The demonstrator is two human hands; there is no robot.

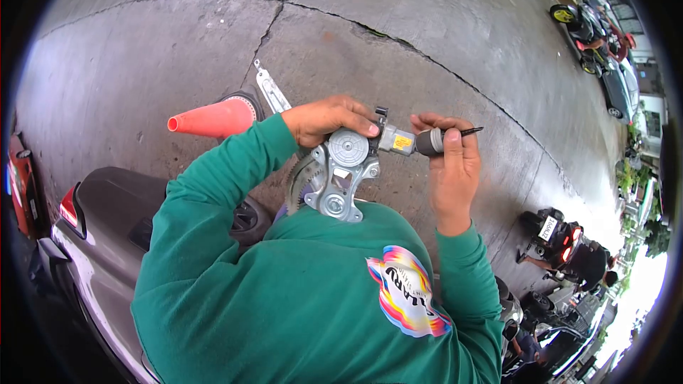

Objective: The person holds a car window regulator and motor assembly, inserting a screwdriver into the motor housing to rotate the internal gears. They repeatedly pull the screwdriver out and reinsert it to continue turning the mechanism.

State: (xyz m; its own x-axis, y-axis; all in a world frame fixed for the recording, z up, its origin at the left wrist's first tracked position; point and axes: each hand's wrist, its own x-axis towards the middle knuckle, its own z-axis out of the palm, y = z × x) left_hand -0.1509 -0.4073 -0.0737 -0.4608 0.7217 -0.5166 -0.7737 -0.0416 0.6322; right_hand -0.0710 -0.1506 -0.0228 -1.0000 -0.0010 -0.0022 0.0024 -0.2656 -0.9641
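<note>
My left hand (333,122) grips a metal car window regulator (340,195) near its round gear housing, thumb pressed on top. The regulator's toothed plate rests close to my belly, and its long silver arm (272,91) reaches out past my left wrist. From the housing extends the window motor (398,142), with a yellow label and a dark cylindrical end (428,143). Around that end, my right hand (457,178) is closed. Between its thumb and fingers a slim black pointed tool (472,131) sticks out to the right; its full shape is hidden.
An orange traffic cone (213,119) lies on its side on the cracked concrete (341,50). To my left stands a dark grey car (114,220), with a red car (25,188) beyond. On the right are a motorcycle (558,238), its rider and other parked vehicles.
</note>
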